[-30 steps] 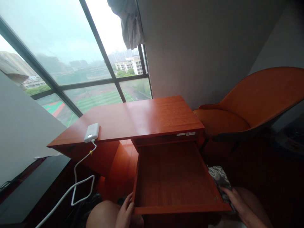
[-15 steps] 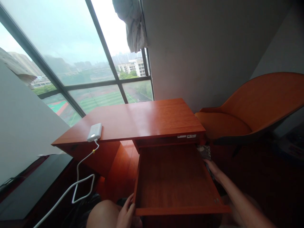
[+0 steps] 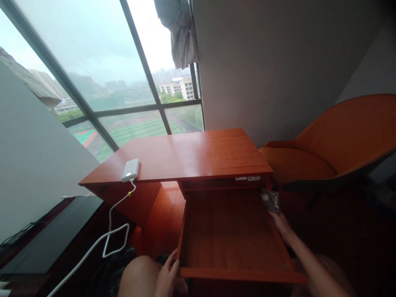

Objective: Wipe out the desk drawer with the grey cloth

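Note:
A wooden drawer [image 3: 229, 235] is pulled far out from the reddish-brown desk [image 3: 198, 154], and its inside is bare. My left hand [image 3: 169, 272] grips the drawer's front left corner, with the fingers along the outer side. At the drawer's right side, toward the back, my right hand [image 3: 281, 225] holds a crumpled patterned cloth [image 3: 271, 200] against the rim. Part of that cloth hangs outside the drawer wall, and most of the right fingers are hidden.
A white power bank [image 3: 130, 169] lies on the desk's left end, its white cable [image 3: 93, 244] trailing down to the lower left. An orange chair [image 3: 334, 144] stands at the right. A low dark-topped unit [image 3: 55, 235] is at the left, below the window [image 3: 111, 53].
The whole view has shifted, so the desk and drawer appear slightly farther right. My right hand and the cloth have moved slightly along the drawer's side; the left hand keeps its place.

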`<act>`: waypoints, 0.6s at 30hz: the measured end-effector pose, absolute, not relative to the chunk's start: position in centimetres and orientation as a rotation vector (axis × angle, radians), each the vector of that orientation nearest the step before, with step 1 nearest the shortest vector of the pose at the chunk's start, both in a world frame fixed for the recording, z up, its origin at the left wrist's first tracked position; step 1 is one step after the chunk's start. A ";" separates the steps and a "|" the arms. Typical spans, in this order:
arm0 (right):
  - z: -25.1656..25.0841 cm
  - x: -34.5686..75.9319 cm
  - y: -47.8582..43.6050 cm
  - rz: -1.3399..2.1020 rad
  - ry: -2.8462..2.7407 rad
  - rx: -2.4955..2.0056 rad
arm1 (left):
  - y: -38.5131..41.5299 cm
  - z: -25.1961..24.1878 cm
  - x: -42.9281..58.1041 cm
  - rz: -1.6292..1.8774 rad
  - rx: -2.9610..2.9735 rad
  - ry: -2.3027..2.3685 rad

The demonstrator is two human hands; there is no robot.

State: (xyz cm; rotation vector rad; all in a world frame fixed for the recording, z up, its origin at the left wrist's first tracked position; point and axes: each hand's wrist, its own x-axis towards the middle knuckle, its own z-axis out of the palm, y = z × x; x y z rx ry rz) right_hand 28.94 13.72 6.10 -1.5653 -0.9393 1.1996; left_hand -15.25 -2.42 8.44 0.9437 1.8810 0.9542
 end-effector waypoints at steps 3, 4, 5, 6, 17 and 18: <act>6.0 29.4 11.1 1.213 -0.885 -1.583 | -2.4 8.5 -15.3 0.943 0.926 1.858; 5.9 29.7 10.0 1.211 -0.875 -1.594 | -2.3 8.5 -15.3 0.944 0.923 1.846; 5.7 30.0 8.8 1.213 -0.859 -1.611 | -2.3 8.4 -15.4 0.945 0.924 1.837; 5.5 30.3 7.5 1.217 -0.837 -1.634 | -2.3 8.3 -15.4 0.946 0.924 1.833; 4.7 33.4 -2.6 1.358 -0.627 -1.749 | -1.7 8.8 -15.6 0.991 0.915 1.847; 4.8 33.6 -2.7 1.349 -0.636 -1.769 | -1.8 8.8 -15.6 0.996 0.909 1.839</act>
